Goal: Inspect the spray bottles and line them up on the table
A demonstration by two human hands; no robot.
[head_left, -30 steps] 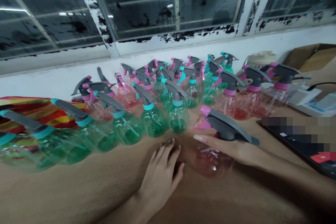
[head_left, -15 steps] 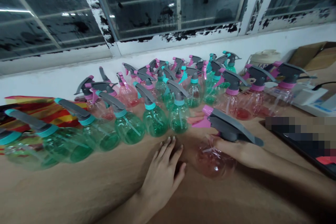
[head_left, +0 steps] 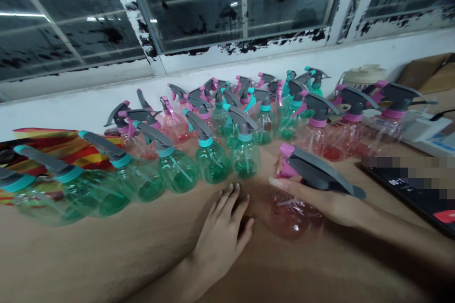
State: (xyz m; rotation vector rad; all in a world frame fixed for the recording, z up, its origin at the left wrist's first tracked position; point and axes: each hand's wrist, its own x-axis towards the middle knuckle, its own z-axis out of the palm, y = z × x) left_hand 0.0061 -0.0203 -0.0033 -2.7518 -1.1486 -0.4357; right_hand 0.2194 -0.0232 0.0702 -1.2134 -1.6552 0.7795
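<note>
Toward the worktop's [head_left: 106,255] near edge, your right hand [head_left: 320,201] is closed around the pink spray bottle [head_left: 296,213] just in front of the green bottles [head_left: 213,161], your left hand [head_left: 222,234] flat and spread beside it, so next seems a steady push into line.

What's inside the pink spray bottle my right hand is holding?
Through the clear wall of the pink spray bottle, thin pale lines show, probably the dip tube. Whether there is liquid cannot be told. The right hand covers its neck, under the grey trigger head.
</note>
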